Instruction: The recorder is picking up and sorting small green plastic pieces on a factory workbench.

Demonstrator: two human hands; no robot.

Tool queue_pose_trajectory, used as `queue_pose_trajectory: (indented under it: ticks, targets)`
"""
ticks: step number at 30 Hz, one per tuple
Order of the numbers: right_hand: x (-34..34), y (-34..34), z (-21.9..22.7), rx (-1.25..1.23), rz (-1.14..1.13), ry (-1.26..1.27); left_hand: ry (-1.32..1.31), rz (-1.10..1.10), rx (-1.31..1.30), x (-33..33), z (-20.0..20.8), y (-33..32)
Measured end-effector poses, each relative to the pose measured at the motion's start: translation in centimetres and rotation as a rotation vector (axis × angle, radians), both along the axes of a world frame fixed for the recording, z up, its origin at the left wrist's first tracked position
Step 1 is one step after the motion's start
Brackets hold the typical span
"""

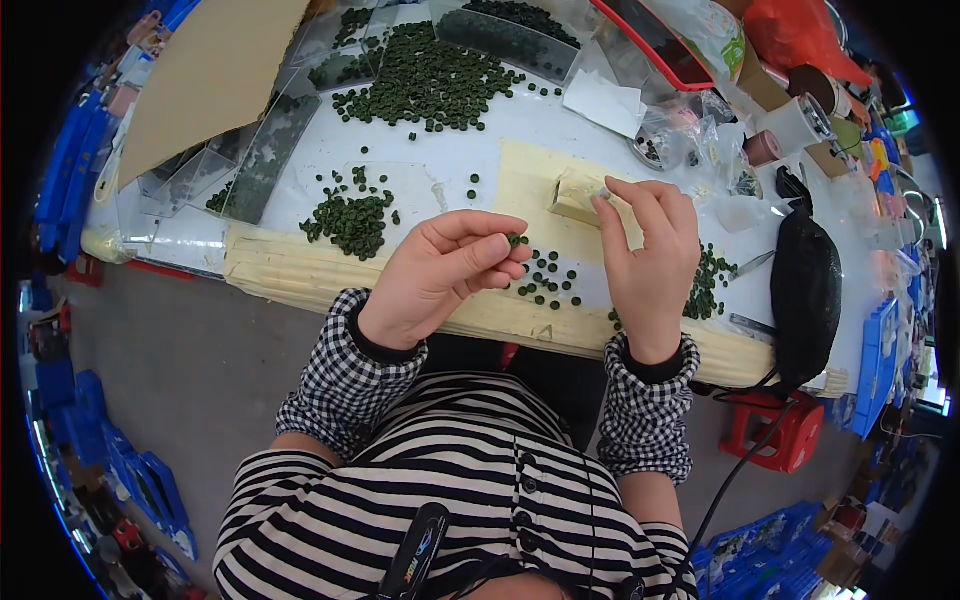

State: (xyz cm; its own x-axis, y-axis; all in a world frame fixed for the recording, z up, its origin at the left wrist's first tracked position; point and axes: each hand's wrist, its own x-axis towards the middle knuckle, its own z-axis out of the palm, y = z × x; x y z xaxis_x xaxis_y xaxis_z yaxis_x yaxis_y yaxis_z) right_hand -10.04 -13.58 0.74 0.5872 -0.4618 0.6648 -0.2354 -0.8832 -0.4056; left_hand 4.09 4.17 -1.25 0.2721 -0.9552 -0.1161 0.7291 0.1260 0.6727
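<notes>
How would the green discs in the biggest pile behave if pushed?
The green discs look small, so each is probably light. Their round outlines suggest some might roll if tipped on edge. Lying loose together, they would likely scatter.

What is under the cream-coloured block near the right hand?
A pale yellow sheet shows around the cream-coloured block; whatever lies directly beneath is covered. The right hand hides part of the sheet too.

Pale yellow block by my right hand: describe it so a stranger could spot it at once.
On the white tabletop, find the pale yellow sheet near the middle. The block lies on it, its visible end just left of your right hand. Unlike the small, round, dark-green discs scattered nearby, it is chunky, straight-edged and pale.
</notes>
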Motion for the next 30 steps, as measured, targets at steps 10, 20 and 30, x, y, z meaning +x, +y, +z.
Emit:
queue_pose_trajectory:
  ticks: [10, 20, 30]
  targets:
    - [-1.5, 2.6, 3.1, 0.011, -0.013, -0.283, 0.183, -0.083, -0.028, -0.7, -0.7, -0.2]
    - [-1.6, 4.5, 2.4, 0.775, 0.501, -0.357, 0.008, -0.168, -0.047, -1.4, 0.0, -0.4]
    - [-1.5, 4.5, 1.9, 0.757, 0.532, -0.307, 0.018, -0.153, -0.026, -1.6, -0.1, -0.4]
